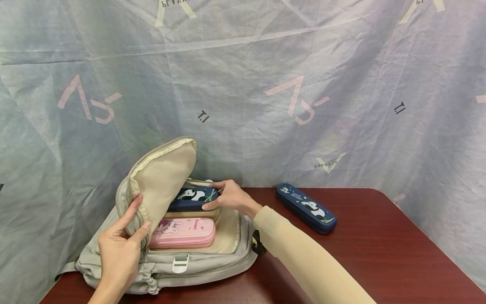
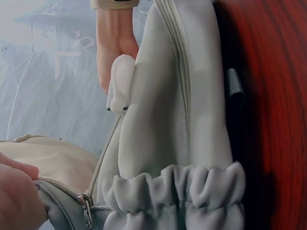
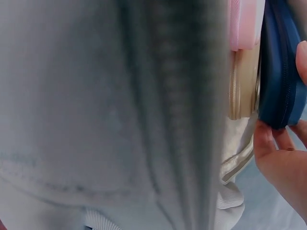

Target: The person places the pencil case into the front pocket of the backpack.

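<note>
A pale grey-green backpack (image 1: 224,269) lies on its back on the table, its front flap (image 1: 167,177) lifted. My left hand (image 1: 119,249) pinches the edge of that flap between thumb and fingers. My right hand (image 1: 233,197) grips the right end of a dark blue pencil case (image 1: 193,195) with a panda on its lid. Under the blue case sits a tan case (image 1: 206,214), inside the opening. In front of them is a pink pencil case (image 1: 190,232) with a rabbit, its left end behind the flap. The right wrist view shows fingertips on the end of the blue case (image 3: 280,67).
A second dark blue panda pencil case (image 1: 305,207) lies on the red-brown table (image 1: 379,245), right of the backpack. A white buckle (image 1: 180,263) is on the backpack's front. Behind the table hangs a grey printed cloth (image 1: 243,93).
</note>
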### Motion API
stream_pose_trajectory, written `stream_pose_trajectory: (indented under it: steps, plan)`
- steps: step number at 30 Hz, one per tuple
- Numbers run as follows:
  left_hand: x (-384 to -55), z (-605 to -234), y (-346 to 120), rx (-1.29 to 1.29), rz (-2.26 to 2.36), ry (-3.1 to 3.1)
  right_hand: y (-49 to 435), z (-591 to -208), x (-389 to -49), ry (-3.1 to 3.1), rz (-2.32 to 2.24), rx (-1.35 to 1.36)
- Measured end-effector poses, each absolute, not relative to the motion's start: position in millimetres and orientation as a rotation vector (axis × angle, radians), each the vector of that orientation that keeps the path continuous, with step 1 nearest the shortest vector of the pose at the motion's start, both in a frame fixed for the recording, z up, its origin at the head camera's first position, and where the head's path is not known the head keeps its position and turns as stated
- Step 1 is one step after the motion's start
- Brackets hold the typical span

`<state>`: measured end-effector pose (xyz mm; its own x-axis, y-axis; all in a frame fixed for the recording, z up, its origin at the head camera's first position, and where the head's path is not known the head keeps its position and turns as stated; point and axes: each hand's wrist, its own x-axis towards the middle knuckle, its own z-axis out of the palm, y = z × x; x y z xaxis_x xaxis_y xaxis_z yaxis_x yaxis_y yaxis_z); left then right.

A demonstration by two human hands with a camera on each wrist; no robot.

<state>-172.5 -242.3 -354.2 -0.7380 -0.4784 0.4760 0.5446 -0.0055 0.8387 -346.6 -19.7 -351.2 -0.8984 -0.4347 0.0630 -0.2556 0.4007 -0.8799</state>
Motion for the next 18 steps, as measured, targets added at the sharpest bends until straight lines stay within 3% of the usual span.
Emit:
stream_pose_trajectory:
  steps: [18]
  plan:
    - [-171.3,-353.6,-243.6,-0.027,-1.807,-1.602,-19.4,-351.5,-346.1,2.424,-1.525,-0.660]
